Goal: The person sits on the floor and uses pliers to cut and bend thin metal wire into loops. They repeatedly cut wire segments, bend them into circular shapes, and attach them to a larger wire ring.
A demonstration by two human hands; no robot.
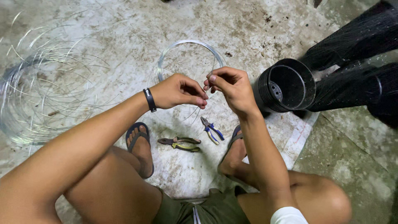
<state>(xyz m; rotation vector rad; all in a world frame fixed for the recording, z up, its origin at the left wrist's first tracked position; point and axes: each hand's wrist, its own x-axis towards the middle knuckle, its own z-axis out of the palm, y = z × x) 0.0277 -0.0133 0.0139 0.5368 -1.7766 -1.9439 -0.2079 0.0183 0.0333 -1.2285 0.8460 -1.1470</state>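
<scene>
Wire ring (188, 47), a neat hoop of thin silvery wire, lies flat on the stained concrete floor (124, 25), and both hands work just in front of it, over its near edge. The left hand (179, 90) has its grip pinched shut, thumb and fingertips pressed together on a fine strand of the wire; a black wristband (149, 100) circles that wrist. The right hand (231, 85) meets it fingertip to fingertip, its grip likewise closed on the same strand, though the wire between the fingers is too thin to follow clearly. Nearer the person than the ring, between the two feet in dark sandals (139, 143), lie two pairs of pliers: one with blue handles (211, 129) and, just beside it toward the left foot, one with yellow-green handles (181, 143). Both rest on a pale sheet (296, 137) spread over the floor. Well apart from the ring, on the left hand's side, sits a large loose coil of wire (39, 93) with strands springing outward. On the ring's other side, close to the right hand, a black ribbed tube (286, 85) lies with its open mouth facing the hands, black mesh netting (356, 45) stretching away behind it.
</scene>
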